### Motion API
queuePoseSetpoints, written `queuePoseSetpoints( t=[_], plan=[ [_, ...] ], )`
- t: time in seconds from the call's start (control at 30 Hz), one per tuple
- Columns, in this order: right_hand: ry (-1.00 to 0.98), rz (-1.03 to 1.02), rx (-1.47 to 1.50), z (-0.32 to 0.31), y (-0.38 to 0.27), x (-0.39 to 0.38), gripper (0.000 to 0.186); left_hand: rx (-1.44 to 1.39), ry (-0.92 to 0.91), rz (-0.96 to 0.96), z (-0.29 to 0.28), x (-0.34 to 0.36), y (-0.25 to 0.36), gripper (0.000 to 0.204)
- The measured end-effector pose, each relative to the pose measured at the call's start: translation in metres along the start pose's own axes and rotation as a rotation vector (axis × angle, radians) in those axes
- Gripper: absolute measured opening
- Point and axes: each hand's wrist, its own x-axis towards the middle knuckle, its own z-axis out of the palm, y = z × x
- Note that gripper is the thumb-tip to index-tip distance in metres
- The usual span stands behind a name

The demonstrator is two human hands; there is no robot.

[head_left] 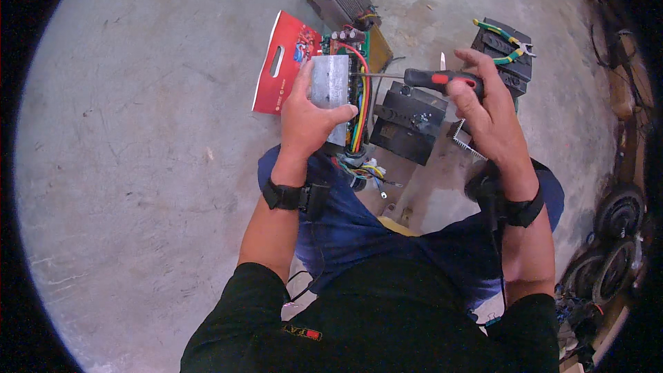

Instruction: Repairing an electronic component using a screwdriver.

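My left hand (304,124) is closed around a silver metal block (330,79), its thumb on the right side and fingers along the left. The block is fixed to a green circuit board (367,43) with capacitors and thick red and yellow wires (362,114). In my right hand (492,114) is a screwdriver (429,79) with a black and red handle. Its shaft points left, and the tip meets the block's right edge beside the wires; whether it sits on a screw is too small to tell. Loose wire ends (376,171) hang below the board.
Behind the board stands a finned grey metal case (345,1) with wires. Black metal housings (407,124) lie below the screwdriver, small screws on top. Green-handled pliers (510,41) rest on another dark housing. A red cardboard package (271,86) lies left; wheels (618,213) are far right.
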Motion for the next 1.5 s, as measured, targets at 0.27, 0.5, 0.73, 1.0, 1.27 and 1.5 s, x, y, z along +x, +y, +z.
queuePoseSetpoints(
  t=[0.27,0.5,0.73,1.0,1.27,1.5],
  plan=[
    [0.098,-0.512,-0.143,0.015,0.012,-0.003,0.049,0.035,-0.028,0.072,0.000,0.002,0.000,0.108],
    [-0.125,0.029,-0.137,-0.009,0.003,0.000,0.054,0.019,-0.017,0.069,-0.001,0.002,-0.006,0.107],
    [0.134,-0.343,-0.043,0.017,0.018,-0.002,0.058,-0.011,-0.036,0.063,0.001,0.002,-0.002,0.106],
    [-0.105,0.055,-0.142,-0.005,-0.006,-0.002,0.051,-0.054,-0.023,-0.024,-0.002,0.000,-0.001,0.110],
    [0.041,-0.384,-0.077,0.017,0.006,-0.009,0.051,-0.039,-0.023,0.004,0.000,0.001,0.000,0.108],
    [-0.125,-0.050,-0.232,-0.001,-0.006,-0.005,0.043,-0.006,-0.023,0.033,-0.001,0.001,-0.004,0.106]
  ],
)
